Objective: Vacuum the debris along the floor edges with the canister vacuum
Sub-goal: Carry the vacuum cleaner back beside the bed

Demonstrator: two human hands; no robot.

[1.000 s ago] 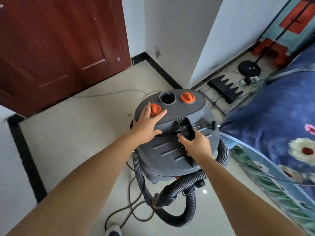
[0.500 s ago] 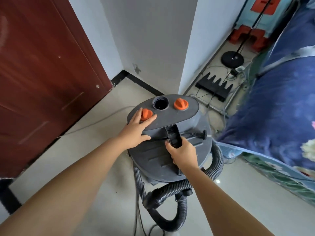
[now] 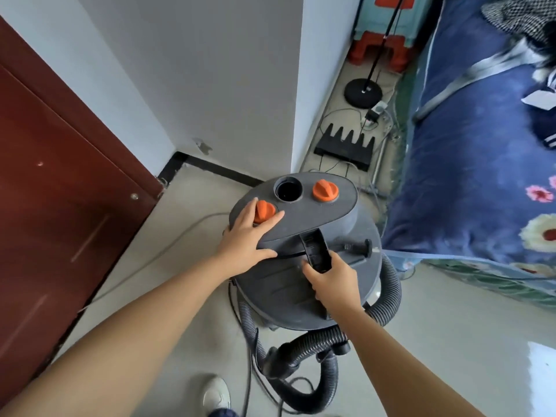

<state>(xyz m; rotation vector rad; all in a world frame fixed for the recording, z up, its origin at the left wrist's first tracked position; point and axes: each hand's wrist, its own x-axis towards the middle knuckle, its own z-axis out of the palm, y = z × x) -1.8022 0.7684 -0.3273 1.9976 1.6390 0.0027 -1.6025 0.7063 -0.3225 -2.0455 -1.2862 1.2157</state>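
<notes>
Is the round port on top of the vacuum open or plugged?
Open: the round port shows a dark empty hole; no hose or cap in it.

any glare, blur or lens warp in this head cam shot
Head view: wide-angle warp bends the wall corner and the red door; glare patch on the floor at lower right; soft daylight, faint shadows; the vacuum and both hands look fairly sharp, with the frame edges softer.

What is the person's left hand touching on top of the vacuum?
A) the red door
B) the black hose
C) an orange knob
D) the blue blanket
C: the left hand lies on the grey vacuum lid with its fingers around the nearer orange knob, while the right hand grips the black handle.
</notes>
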